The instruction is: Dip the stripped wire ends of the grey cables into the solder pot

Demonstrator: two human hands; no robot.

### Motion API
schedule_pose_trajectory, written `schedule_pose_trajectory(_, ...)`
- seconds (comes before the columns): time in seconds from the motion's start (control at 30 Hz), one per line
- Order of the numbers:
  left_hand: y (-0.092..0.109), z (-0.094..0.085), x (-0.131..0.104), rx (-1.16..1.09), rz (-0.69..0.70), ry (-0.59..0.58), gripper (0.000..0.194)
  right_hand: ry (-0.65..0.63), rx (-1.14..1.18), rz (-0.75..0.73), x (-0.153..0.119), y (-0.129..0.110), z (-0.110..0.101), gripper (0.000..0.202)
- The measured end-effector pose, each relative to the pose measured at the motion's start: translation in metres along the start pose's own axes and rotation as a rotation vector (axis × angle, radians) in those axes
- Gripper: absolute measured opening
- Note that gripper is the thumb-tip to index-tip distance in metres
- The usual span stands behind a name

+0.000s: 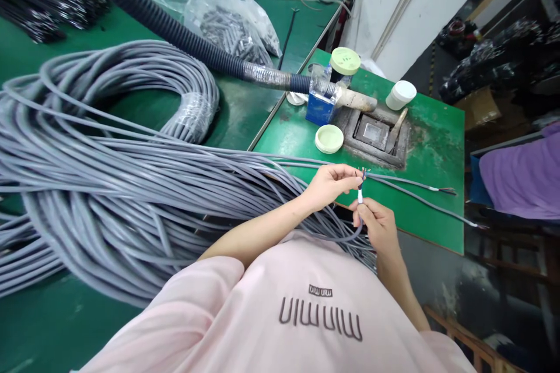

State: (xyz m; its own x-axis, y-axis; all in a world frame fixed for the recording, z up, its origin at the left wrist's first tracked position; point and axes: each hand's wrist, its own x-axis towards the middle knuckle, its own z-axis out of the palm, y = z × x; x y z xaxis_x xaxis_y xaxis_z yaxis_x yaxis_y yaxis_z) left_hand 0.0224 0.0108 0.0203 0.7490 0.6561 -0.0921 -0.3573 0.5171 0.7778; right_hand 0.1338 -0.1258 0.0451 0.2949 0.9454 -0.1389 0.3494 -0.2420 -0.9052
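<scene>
Near the front edge of the green table, my right hand [377, 222] grips a grey cable [350, 238] just below its white collar [360, 195]. The cable end points away from me, with several thin coloured wires [364, 173] fanned out at its tip. My left hand [335, 185] is closed on these wires between thumb and fingers. Two more grey cables [406, 182] lie on the table beyond my hands, their stripped ends to the right. A large heap of grey cables [144, 192] spreads out on the left.
A black corrugated hose [175, 29] ends at a nozzle by a blue box [320, 108]. Behind my hands are a soldering pot [374, 131], a pale green lid [329, 139] and a white jar [401, 95]. A person in purple [520, 178] is at the right.
</scene>
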Motion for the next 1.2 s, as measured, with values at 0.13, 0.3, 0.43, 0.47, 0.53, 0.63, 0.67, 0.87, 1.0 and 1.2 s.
schedule_pose_trajectory(0.13, 0.006, -0.005, 0.005, 0.040, -0.056, -0.090, 0.026, -0.003, -0.033, -0.008, -0.001, -0.002, -0.002, 0.024)
schedule_pose_trajectory(0.3, 0.013, -0.008, 0.012, 0.065, -0.128, -0.214, 0.030, -0.006, -0.033, -0.012, -0.003, -0.005, -0.005, 0.023)
schedule_pose_trajectory(0.43, 0.007, -0.003, 0.013, 0.055, -0.090, -0.209, 0.032, 0.039, 0.047, -0.017, -0.005, 0.000, -0.005, 0.023)
schedule_pose_trajectory(0.47, 0.004, 0.000, 0.013, 0.043, -0.066, -0.192, 0.032, 0.063, 0.091, -0.015, -0.005, 0.002, -0.005, 0.022)
schedule_pose_trajectory(0.53, -0.003, 0.004, 0.011, 0.020, -0.008, -0.147, 0.032, 0.113, 0.205, 0.003, -0.005, 0.007, -0.002, 0.021)
schedule_pose_trajectory(0.63, -0.014, 0.010, 0.005, 0.008, 0.093, -0.071, 0.031, 0.163, 0.426, 0.048, -0.003, 0.011, 0.004, 0.020)
schedule_pose_trajectory(0.67, -0.018, 0.012, 0.003, 0.019, 0.124, -0.051, 0.031, 0.170, 0.501, 0.065, -0.002, 0.011, 0.006, 0.022)
schedule_pose_trajectory(0.87, -0.030, 0.020, -0.008, 0.125, 0.196, -0.008, 0.029, 0.206, 0.671, 0.090, 0.004, 0.008, 0.007, 0.027)
schedule_pose_trajectory(1.0, -0.036, 0.025, -0.011, -0.015, 0.159, -0.128, 0.031, 0.249, 0.575, 0.086, 0.010, 0.007, 0.005, 0.029)
schedule_pose_trajectory(1.2, -0.037, 0.025, -0.010, -0.170, 0.043, -0.042, 0.031, 0.431, 0.438, -0.069, 0.020, 0.005, 0.011, 0.011)
